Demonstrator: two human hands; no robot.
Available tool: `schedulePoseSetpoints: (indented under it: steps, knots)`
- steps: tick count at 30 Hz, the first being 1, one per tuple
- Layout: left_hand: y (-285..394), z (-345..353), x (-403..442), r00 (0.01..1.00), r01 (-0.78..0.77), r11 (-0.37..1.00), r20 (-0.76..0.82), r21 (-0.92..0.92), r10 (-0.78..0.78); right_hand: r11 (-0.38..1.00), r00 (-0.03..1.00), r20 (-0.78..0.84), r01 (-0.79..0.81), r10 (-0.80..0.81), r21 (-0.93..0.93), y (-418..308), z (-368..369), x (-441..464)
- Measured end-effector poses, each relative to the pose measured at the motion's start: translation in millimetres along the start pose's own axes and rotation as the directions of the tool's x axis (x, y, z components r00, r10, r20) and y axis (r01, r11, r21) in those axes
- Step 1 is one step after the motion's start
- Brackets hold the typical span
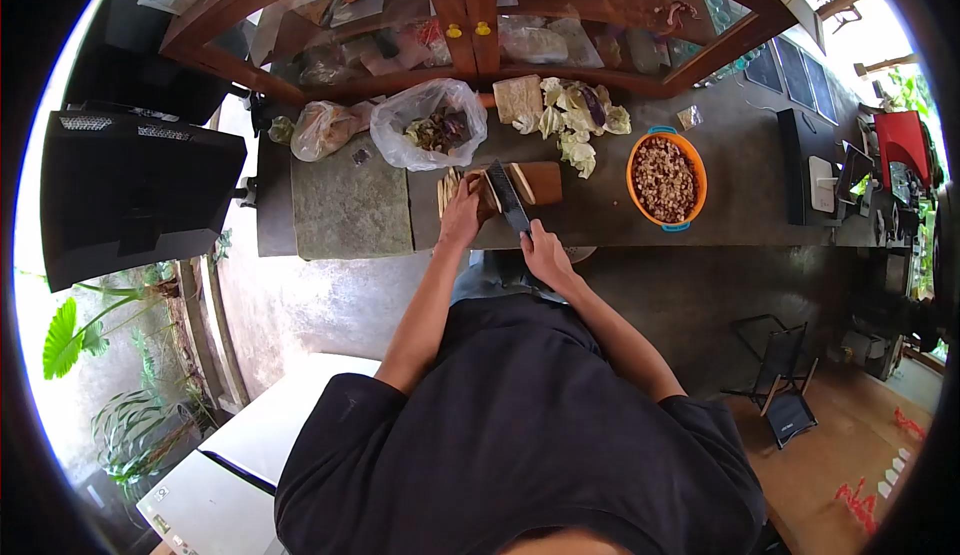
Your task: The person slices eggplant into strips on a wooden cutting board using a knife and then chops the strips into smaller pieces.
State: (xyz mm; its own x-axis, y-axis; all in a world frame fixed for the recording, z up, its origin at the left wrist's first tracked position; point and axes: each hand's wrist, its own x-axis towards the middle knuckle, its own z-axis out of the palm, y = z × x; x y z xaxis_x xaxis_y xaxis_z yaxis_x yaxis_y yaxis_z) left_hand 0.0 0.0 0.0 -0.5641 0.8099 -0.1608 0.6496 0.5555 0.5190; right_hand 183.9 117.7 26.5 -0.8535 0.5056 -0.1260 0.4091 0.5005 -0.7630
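Note:
My right hand (547, 255) is closed around the handle of a knife (508, 195), its wide dark blade lying across the wooden cutting board (547, 183). On the board's left part, my left hand (461, 213) has its fingers bent over a vegetable piece with dark skin, mostly hidden beneath them. Thin pale strips (447, 191) lie beside that hand. To the right of the blade is a long pale slice (523, 183) with a dark edge. I cannot tell which vegetable it is.
An orange basket (632, 177) of diced pieces stands to the right. Behind the board are a plastic bag (393, 115) with scraps and loose pale leaves (578, 115). A stone slab (345, 210) lies left. A glass-doored wooden cabinet (458, 5) borders the counter's back.

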Motion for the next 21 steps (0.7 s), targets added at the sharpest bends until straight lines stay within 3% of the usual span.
schedulePoseSetpoints:
  steps: [2, 5, 15, 17, 21]
  knots:
    - [1, 3, -2, 0.989, -0.041, 0.999, -0.14, -0.02, 0.038, 1.0, 1.0, 0.009, 0.002, -0.002, -0.005, -3, -1, -2]
    - [-3, 22, 0, 0.983, -0.019, 0.997, -0.179, 0.079, 0.032, 1.0, 1.0, 0.014, -0.003, 0.003, 0.004, 4, 1, -5]
    - [-11, 25, 4, 0.984, -0.011, 0.993, -0.176, 0.119, 0.032, 0.999, 0.998, 0.051, -0.039, 0.04, -0.004, 2, 12, 5]
    - [-12, 21, 5, 0.999, 0.04, 0.995, -0.033, 0.088, -0.037, 0.995, 0.994, 0.066, -0.086, 0.089, -0.047, 1, 15, 9]
    - [-14, 33, 4, 0.982, 0.023, 0.998, -0.186, 0.055, -0.013, 0.991, 0.989, 0.088, -0.112, 0.119, -0.073, -4, 23, 24]
